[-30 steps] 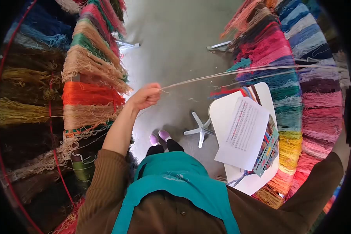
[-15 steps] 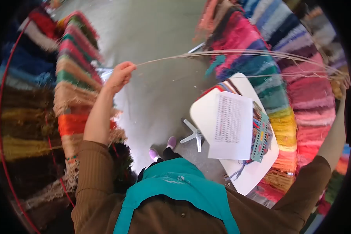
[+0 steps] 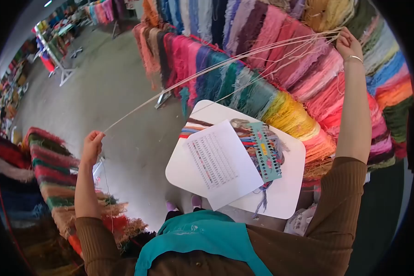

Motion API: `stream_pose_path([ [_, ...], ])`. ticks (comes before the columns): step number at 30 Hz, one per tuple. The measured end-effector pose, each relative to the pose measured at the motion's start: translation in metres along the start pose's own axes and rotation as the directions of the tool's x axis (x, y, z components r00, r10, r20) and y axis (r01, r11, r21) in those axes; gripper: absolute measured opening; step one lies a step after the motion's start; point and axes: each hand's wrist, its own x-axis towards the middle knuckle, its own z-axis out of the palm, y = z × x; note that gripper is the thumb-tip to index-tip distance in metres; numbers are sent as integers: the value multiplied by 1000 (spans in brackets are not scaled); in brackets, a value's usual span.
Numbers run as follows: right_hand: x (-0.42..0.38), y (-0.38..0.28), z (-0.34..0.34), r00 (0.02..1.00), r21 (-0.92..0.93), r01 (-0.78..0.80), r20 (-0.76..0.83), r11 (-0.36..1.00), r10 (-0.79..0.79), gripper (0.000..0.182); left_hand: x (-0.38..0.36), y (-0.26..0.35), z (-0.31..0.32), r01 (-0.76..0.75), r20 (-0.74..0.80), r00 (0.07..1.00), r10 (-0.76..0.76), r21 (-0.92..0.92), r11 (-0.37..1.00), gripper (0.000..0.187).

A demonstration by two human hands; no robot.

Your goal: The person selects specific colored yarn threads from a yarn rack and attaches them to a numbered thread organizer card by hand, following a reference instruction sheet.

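Note:
Several pale yarn strands (image 3: 225, 63) stretch across the view between my hands. At the lower left, my left hand (image 3: 93, 146) pinches one end, and a thin loose thread dangles below it. My right hand (image 3: 348, 44), with a bracelet at the wrist, is closed on the other end at the upper right. Some strands sag apart near that hand. Below the yarn, a white table (image 3: 285, 193) bears a printed sheet (image 3: 216, 161) and a teal card with holes along its edges (image 3: 266, 154), lying over mixed coloured threads (image 3: 278, 142).
Racks of coloured yarn hang behind the table, with pink yarn (image 3: 280, 46) and teal-to-yellow yarn (image 3: 257, 94). Another yarn rack (image 3: 55, 184) stands at the lower left. A white stand (image 3: 62, 73) is farther off. A plastic bag (image 3: 301, 221) lies beside the table.
The view has turned toward the right. My left hand appears lower and farther left, my right hand higher and nearer the middle. The strands now slant between them, still held at both ends.

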Motion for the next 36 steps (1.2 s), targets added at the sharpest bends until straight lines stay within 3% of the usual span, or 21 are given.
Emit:
stream_pose_path([
  [4,-8,-13,8,997,-131,65,-27,989,-69,19,18,4,13,51,81,995,-55,53,997,17],
  [8,-2,-55,17,979,-9,82,187,997,-79,20,31,10,34,41,127,990,-55,112,993,18],
  [14,15,-127,56,989,-61,30,148,998,-21,12,52,13,65,-13,258,966,-12,94,995,20],
  [16,22,-155,60,874,-221,11,477,975,98,8,60,14,69,-18,286,958,-8,85,996,21],
  [18,23,-186,36,778,-298,20,605,954,172,6,66,19,72,-24,317,949,-2,80,997,21],
  [19,17,-204,15,914,-336,104,403,936,43,11,66,26,72,-35,334,943,13,59,998,21],
  [20,13,-227,-11,978,-393,171,183,904,-105,19,67,33,73,-44,348,937,28,38,998,22],
  [22,-2,-285,-91,974,-498,185,-22,848,-225,27,67,46,73,-55,379,924,41,28,998,22],
  [25,-121,-252,-178,887,-589,167,-261,791,-382,24,61,67,77,-78,442,895,56,30,997,23],
  [26,-146,-263,-241,934,-645,87,-212,759,-287,23,60,75,80,-91,482,874,61,40,995,24],
  [27,-192,-226,-260,866,-689,9,-357,725,-350,19,60,82,81,-88,475,878,57,43,995,24],
  [28,-223,-230,-332,859,-714,-56,-391,698,-331,10,61,89,84,-120,505,860,76,54,991,24],
  [29,-275,-175,-312,867,-821,-347,-465,453,-178,6,61,97,88,-152,537,838,94,64,986,24],
  [30,-302,-164,-344,800,-811,-585,-569,-32,-191,10,60,107,92,-151,535,840,92,67,986,24],
  [31,-339,-115,-282,542,-496,-837,-688,-233,-482,11,58,120,96,-184,550,831,84,129,974,24],
  [32,-351,-139,-344,811,-484,-565,-476,-668,-340,13,56,133,102,-220,566,821,75,192,957,24],
  [33,-362,-168,-412,968,-254,-200,-199,-946,-151,15,53,145,109,-223,570,818,74,196,955,24],
  [34,-355,-162,-408,953,-135,-183,-269,-974,-142,18,50,156,116,-295,593,799,100,241,925,26],
  [36,-337,-83,-293,982,90,58,-183,-994,41,26,46,174,131,-369,626,770,118,287,884,28],
])
